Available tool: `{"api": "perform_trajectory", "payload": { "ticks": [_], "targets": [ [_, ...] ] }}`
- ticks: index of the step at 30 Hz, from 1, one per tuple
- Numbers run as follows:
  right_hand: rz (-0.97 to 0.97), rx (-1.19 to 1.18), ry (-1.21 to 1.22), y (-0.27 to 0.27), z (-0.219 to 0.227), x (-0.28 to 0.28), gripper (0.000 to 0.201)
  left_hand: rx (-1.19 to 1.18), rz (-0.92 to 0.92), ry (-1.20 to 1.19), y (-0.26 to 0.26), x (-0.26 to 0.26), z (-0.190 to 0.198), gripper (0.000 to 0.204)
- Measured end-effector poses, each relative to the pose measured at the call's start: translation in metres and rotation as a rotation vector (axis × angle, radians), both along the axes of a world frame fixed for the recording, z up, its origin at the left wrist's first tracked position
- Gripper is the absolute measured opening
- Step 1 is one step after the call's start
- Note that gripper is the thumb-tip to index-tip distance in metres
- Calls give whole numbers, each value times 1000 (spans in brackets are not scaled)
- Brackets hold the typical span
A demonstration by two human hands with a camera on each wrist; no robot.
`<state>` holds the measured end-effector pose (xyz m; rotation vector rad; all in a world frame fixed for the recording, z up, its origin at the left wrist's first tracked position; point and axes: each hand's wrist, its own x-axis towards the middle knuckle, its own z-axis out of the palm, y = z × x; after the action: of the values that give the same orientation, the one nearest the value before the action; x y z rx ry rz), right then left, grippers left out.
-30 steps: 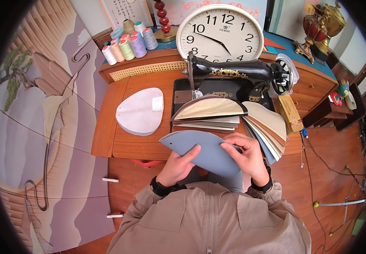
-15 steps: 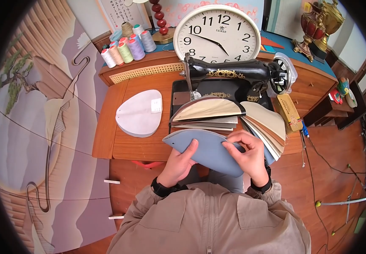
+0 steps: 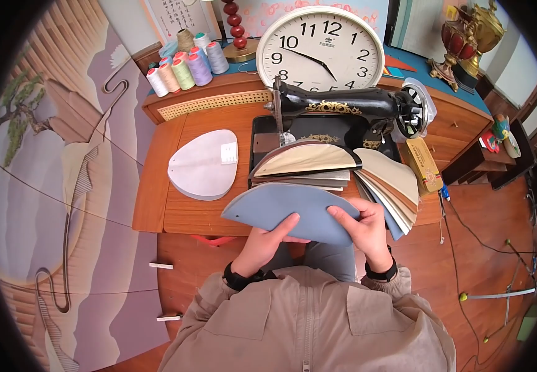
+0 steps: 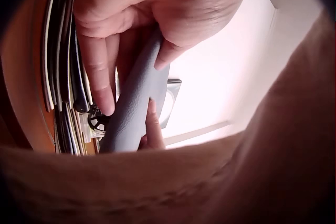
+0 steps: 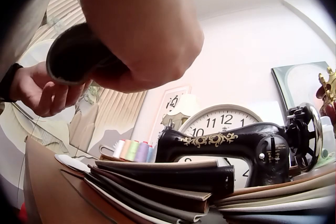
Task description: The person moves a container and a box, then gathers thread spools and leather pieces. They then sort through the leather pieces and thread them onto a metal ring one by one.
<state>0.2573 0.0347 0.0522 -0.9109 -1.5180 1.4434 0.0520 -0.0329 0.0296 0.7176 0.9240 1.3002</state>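
Both hands hold a blue-grey, half-oval leather-like piece (image 3: 281, 209) with a small hole near its left tip. My left hand (image 3: 262, 247) grips the lower edge, thumb on the front face and fingers behind. At the right end, my right hand (image 3: 369, 234) pinches the piece, thumb in front. In the left wrist view the grained sheet (image 4: 135, 106) curves between thumb and fingers. Its dark back (image 5: 79, 58) shows in the right wrist view, bent near the right hand. Just beyond it lie a stack of folded pieces (image 3: 308, 160) and a fan of swatches (image 3: 389, 173).
A black sewing machine (image 3: 343, 102) stands behind the stacks, before a wall clock (image 3: 321, 53). A pale lilac piece with a label (image 3: 203, 167) lies on the wooden table (image 3: 178, 214). Thread spools (image 3: 184, 73) stand back left; a yellow box (image 3: 425, 164) lies at right.
The blue-grey piece has tilted up and shifted left, showing more of its broad face. The right thumb now lies flatter on it; the left thumb has moved slightly to the right.
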Motion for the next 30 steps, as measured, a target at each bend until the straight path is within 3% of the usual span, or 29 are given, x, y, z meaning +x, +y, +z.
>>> {"api": "perform_trajectory", "payload": {
  "ticks": [2, 4, 7, 9, 10, 12, 15, 17, 20, 22, 24, 28, 30],
  "targets": [
    [-7, -6, 11, 0, 0, -1, 16, 22, 29, 21, -2, 0, -3, 38],
    [78, -217, 196, 1, -4, -1, 17, 43, 59, 39, -3, 0, -4, 39],
    [232, -193, 76, -1, -13, -4, 18, 119, 174, -39, -3, 1, -4, 39],
    [197, -230, 50, -4, -14, -7, 17, 119, 265, 18, -3, 2, -8, 36],
    [160, -204, 60, -4, -17, -7, 17, 119, 265, 18, -3, -1, -8, 36],
    [123, -177, 71, -5, -18, -8, 17, 94, 29, 110, -4, -10, -5, 33],
    [24, -140, 100, -8, -21, -12, 16, 56, 29, 155, -8, -9, 3, 31],
    [80, -325, 521, -11, -31, -19, 15, 71, 64, 111, -9, -2, 8, 30],
    [123, -329, 569, -28, -35, -39, 16, 106, 92, 111, -8, 8, 6, 32],
    [148, -317, 520, -34, -33, -45, 14, 123, 84, 155, -9, 16, 7, 35],
    [159, -311, 430, -37, -31, -48, 11, 131, 82, 426, -13, 24, 14, 41],
    [10, -316, 389, -35, -32, -44, 12, 106, 37, 444, -9, 21, 14, 45],
    [-93, -262, 329, -34, -30, -42, 17, 95, 54, 300, -8, 24, 8, 46]
  ]
}}
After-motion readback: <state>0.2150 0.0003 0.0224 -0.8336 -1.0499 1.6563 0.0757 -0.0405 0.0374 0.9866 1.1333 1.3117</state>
